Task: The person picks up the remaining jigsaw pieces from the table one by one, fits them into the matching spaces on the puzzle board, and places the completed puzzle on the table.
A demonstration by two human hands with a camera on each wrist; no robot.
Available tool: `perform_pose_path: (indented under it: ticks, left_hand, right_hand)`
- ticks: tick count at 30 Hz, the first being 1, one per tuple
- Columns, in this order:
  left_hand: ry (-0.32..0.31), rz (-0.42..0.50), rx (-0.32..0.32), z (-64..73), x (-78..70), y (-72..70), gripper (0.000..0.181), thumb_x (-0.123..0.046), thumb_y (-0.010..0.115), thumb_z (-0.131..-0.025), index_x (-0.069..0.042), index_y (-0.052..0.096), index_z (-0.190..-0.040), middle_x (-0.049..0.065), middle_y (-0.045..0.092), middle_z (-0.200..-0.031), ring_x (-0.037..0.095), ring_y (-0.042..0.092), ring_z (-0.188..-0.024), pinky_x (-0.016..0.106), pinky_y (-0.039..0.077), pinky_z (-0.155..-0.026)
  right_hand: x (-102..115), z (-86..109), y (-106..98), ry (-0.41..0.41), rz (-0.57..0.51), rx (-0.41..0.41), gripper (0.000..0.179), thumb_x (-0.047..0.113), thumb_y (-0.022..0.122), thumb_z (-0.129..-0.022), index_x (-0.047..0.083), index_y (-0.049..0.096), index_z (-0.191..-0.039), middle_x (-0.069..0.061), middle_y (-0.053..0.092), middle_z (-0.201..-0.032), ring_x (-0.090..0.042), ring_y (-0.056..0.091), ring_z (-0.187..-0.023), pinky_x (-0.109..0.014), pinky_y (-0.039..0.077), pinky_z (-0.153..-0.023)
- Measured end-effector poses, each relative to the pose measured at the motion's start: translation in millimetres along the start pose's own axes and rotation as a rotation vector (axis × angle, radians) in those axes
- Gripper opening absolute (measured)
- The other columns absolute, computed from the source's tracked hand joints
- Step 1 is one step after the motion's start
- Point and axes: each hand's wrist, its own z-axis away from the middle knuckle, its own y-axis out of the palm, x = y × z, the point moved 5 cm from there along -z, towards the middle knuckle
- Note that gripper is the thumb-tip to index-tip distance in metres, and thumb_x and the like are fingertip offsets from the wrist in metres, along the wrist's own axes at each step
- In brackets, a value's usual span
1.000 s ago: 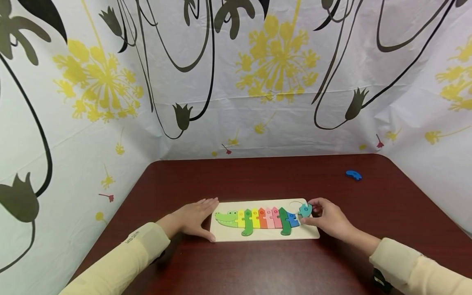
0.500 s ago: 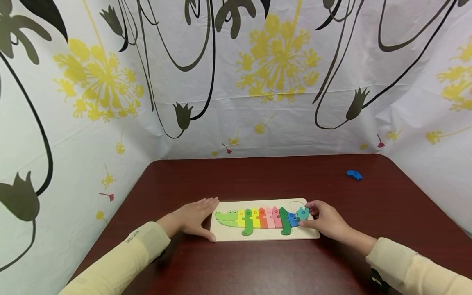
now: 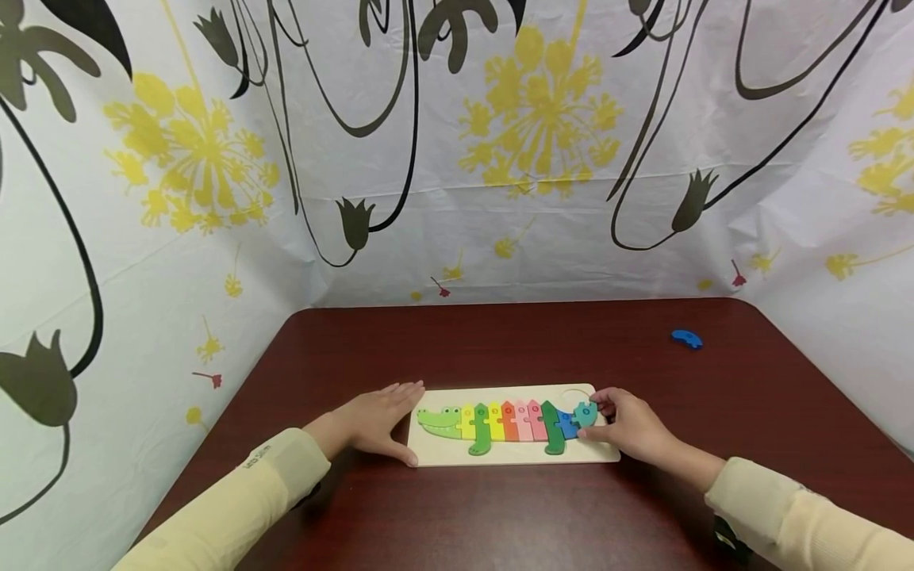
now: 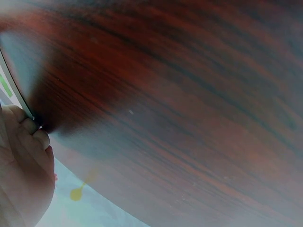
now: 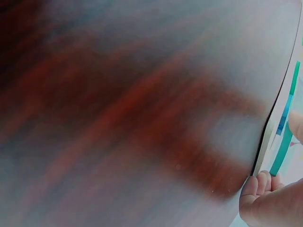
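A pale wooden puzzle board (image 3: 516, 454) lies on the table, its crocodile built from colourful interlocking pieces. The crocodile's green head (image 3: 441, 424) is at the left end. My left hand (image 3: 377, 422) rests against the board's left edge, fingers straight and thumb spread toward the near corner. At the other end, my right hand (image 3: 634, 426) pinches a teal puzzle piece (image 3: 585, 414) between thumb and fingers, beside the blue piece (image 3: 567, 425) behind the green hind leg. In the right wrist view the teal piece (image 5: 282, 150) sits tilted close over the board.
A loose curved blue puzzle piece (image 3: 688, 339) lies at the back right of the dark red-brown table (image 3: 457, 515). A white cloth (image 3: 400, 277) with flower prints hangs behind the table and along both sides.
My right hand has moved slightly left with the teal piece, bringing it up to the blue piece. My left hand has stayed at the board's edge.
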Motion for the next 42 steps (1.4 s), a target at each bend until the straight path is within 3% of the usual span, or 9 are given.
perform_pose_path:
  ticks: [42]
  left_hand:
    - [-0.006, -0.002, 0.000, 0.8, -2.3, -2.5, 0.119, -0.086, 0.050, -0.072, -0.009, 0.015, -0.157, 0.005, 0.014, -0.162, 0.019, 0.014, -0.146, 0.037, 0.018, -0.116]
  right_hand:
    - [-1.1, -1.9, 2.2, -0.005, 0.031, 0.007, 0.056, 0.025, 0.088, -0.071, -0.006, 0.061, -0.109, -0.012, 0.057, -0.099, -0.025, 0.055, -0.089, -0.040, 0.050, -0.076]
